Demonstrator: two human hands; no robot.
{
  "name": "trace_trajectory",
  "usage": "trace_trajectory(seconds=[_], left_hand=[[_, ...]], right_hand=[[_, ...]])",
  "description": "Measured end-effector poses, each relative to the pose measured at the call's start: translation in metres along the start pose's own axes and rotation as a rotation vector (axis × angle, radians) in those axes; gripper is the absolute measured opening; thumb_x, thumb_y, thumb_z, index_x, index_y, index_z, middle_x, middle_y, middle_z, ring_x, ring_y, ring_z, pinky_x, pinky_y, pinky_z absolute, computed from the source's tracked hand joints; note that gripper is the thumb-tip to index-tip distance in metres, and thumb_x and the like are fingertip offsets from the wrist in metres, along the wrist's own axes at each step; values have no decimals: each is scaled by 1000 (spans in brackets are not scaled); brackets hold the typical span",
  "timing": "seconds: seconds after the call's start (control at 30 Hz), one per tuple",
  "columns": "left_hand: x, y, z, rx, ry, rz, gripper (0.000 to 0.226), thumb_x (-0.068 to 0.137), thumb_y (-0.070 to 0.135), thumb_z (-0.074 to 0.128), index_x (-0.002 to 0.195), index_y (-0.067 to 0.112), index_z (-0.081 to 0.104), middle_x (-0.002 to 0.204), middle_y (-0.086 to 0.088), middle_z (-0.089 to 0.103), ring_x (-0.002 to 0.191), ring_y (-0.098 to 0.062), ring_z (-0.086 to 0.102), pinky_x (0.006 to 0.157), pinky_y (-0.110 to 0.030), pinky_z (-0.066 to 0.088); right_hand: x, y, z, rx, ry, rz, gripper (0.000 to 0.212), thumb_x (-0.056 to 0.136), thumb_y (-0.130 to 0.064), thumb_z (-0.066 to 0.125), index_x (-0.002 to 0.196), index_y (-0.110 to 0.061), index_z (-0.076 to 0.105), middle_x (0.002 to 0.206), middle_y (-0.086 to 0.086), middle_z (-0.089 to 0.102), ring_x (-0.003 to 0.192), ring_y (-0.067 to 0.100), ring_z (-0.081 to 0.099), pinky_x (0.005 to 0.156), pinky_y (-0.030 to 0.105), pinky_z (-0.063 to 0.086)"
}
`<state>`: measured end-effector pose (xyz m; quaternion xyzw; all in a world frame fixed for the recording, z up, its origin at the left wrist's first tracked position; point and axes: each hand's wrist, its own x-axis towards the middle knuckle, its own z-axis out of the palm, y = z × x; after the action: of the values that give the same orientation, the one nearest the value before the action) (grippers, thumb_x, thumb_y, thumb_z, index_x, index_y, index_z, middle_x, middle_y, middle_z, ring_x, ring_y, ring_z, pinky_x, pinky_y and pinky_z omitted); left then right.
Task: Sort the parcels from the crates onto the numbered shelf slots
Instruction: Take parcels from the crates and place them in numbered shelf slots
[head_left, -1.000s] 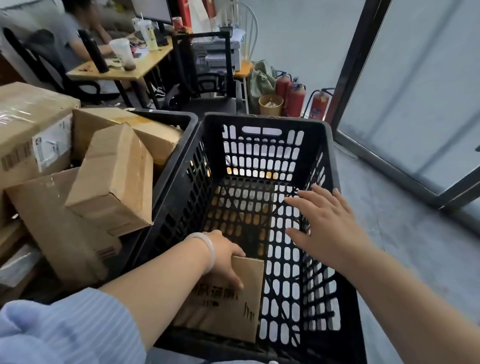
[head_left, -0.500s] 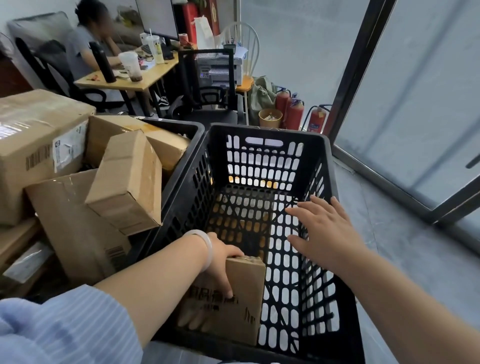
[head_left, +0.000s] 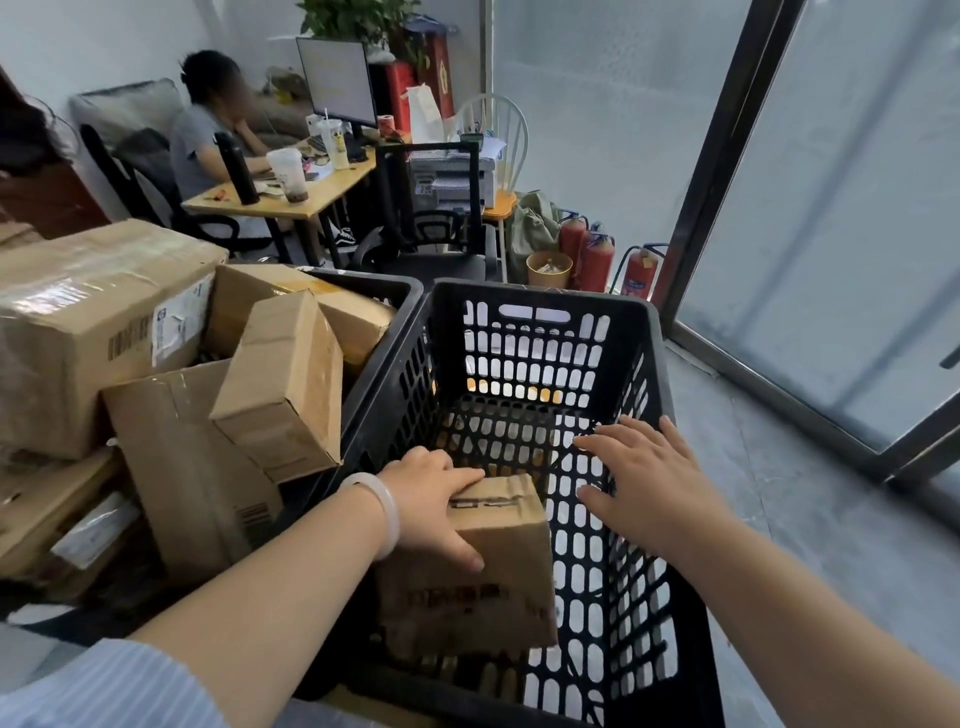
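My left grip (head_left: 431, 506) is curled over the top left corner of the small parcel (head_left: 483, 592), which stands on end at the near end of the black crate (head_left: 540, 296), long axis roughly upright. My right grip (head_left: 652, 483) hovers spread and empty just right of it, nearer its free side. Further left, a second crate (head_left: 387, 285) holds more boxes.

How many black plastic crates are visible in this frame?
2. The right crate holds one parcel, gripped by the left hand. The left crate, beside it, is piled with cardboard boxes. Others may be hidden behind those boxes.
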<state>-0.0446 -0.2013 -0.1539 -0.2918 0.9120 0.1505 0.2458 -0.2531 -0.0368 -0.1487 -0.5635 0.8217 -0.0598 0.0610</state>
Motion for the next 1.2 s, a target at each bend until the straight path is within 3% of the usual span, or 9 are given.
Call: trace_trajectory(seconds=[0.17, 0.27, 0.4, 0.53, 0.67, 0.83, 0.93, 1.07, 1.2], left_hand=[[-14, -5, -17, -471, 395, -145, 116, 60, 81, 68, 156, 37, 18, 135, 5, 35, 130, -20, 33, 110, -42, 36], [-25, -1, -23, -1022, 533, -153, 94, 58, 72, 79, 141, 43, 45, 134, 4, 50, 118, -16, 52, 99, -38, 47], [-39, 13, -28, -1564, 552, -98, 72, 57, 69, 72, 118, 33, 65, 102, 5, 77, 88, -13, 73, 77, -33, 52], [-46, 26, -32, -1628, 518, -114, 71, 64, 76, 66, 118, 29, 65, 102, 3, 77, 98, -19, 72, 92, -44, 53], [-52, 34, -36, -1437, 729, -165, 76, 76, 62, 70, 142, 34, 45, 125, 6, 64, 115, -14, 58, 104, -44, 46], [-53, 54, -42, -1314, 625, -64, 137, 56, 69, 79, 155, 41, -12, 154, 4, 34, 142, -20, 34, 119, -50, 27], [-58, 49, -47, -1422, 571, 3, 150, 39, 83, 77, 155, 44, -9, 154, 3, 38, 141, -22, 37, 117, -52, 31], [-59, 50, -49, -1451, 595, 98, 62, 63, 65, 71, 121, 60, 51, 123, 18, 66, 113, -4, 61, 98, -35, 48], [-52, 57, -45, -1408, 850, -29, 21, 88, 44, 66, 108, 49, 61, 117, 12, 69, 113, -12, 62, 104, -46, 48]], right_hand=[[5, -1, -18, 515, 140, 85, 56, 91, -50, 59, 143, -46, 39, 152, -15, 37, 142, 8, 29, 116, 38, 22], [12, -3, -29, 847, 194, 156, 65, 87, -50, 66, 145, -41, 39, 150, -11, 43, 136, 9, 40, 111, 38, 35], [13, -15, -35, 1179, -60, 210, 118, 53, -77, 74, 153, -38, 26, 151, -5, 42, 133, 17, 46, 112, 45, 38], [11, -25, -33, 1398, -274, 78, 118, 49, -70, 84, 150, -38, 30, 128, -5, 66, 115, 20, 65, 98, 47, 53], [12, -31, -34, 1365, -47, 39, 108, 50, -59, 87, 143, -48, 34, 122, -8, 64, 100, 8, 70, 76, 31, 61], [7, -42, -44, 1034, 139, -53, 129, 47, -81, 77, 154, -39, 18, 148, -14, 37, 134, 7, 40, 106, 40, 46], [5, -40, -53, 1121, 113, -128, 115, 52, -83, 72, 149, -44, 27, 142, -19, 44, 128, 4, 48, 101, 34, 51], [4, -41, -56, 1063, 236, -192, 65, 78, -39, 79, 125, -65, 42, 129, -22, 53, 120, 2, 55, 85, 20, 55], [0, -48, -48, 872, 328, -255, 73, 83, -25, 75, 138, -57, 38, 139, -34, 38, 134, -3, 37, 105, 25, 42]])
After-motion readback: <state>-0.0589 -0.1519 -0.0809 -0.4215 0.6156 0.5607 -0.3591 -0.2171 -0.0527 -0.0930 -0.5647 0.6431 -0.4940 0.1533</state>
